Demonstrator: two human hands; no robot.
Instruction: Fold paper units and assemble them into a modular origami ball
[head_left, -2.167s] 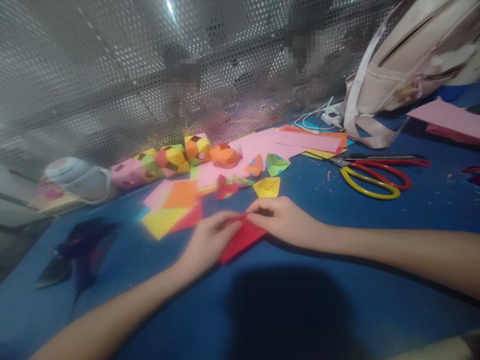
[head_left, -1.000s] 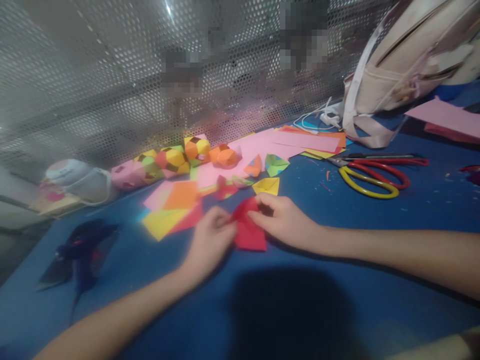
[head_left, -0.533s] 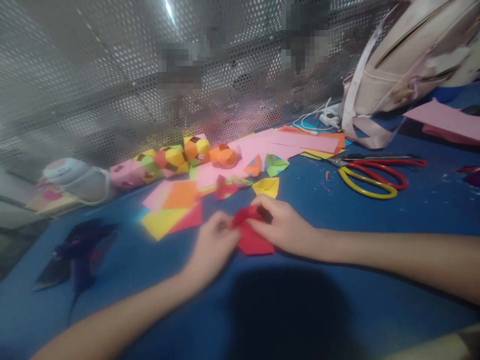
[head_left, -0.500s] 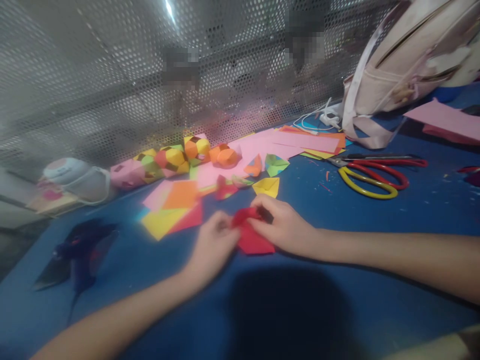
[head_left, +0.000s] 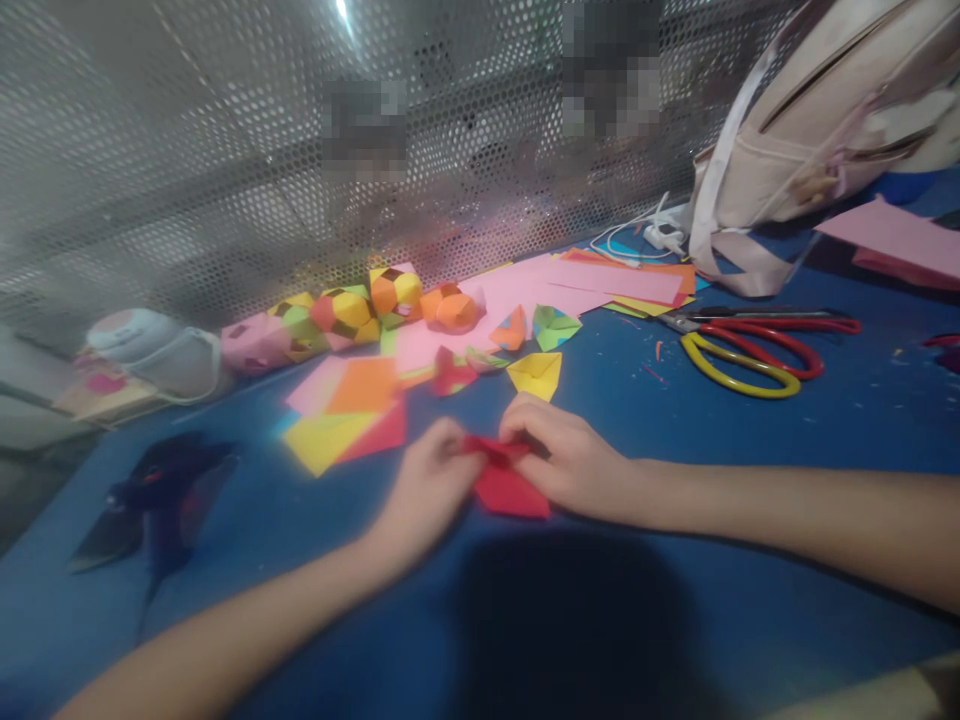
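Note:
A folded piece of red paper (head_left: 508,487) lies on the blue table (head_left: 750,440) between both my hands. My left hand (head_left: 427,485) pinches its left edge with curled fingers. My right hand (head_left: 566,455) presses down on its top right, fingers bent over it. Most of the paper's upper part is hidden under my fingers.
Loose coloured paper squares (head_left: 349,410) and small folded paper pieces (head_left: 536,372) lie just behind my hands. A row of paper balls (head_left: 352,312) lines the perforated metal wall (head_left: 225,170). Red and yellow scissors (head_left: 750,345) rest at the right, a pale backpack (head_left: 810,130) behind them, a dark object (head_left: 157,490) at the left.
The red paper was a long flat strip, then was lifted and folded into a shorter shape. It is now pressed lower against the table, and both hands have closed in on it.

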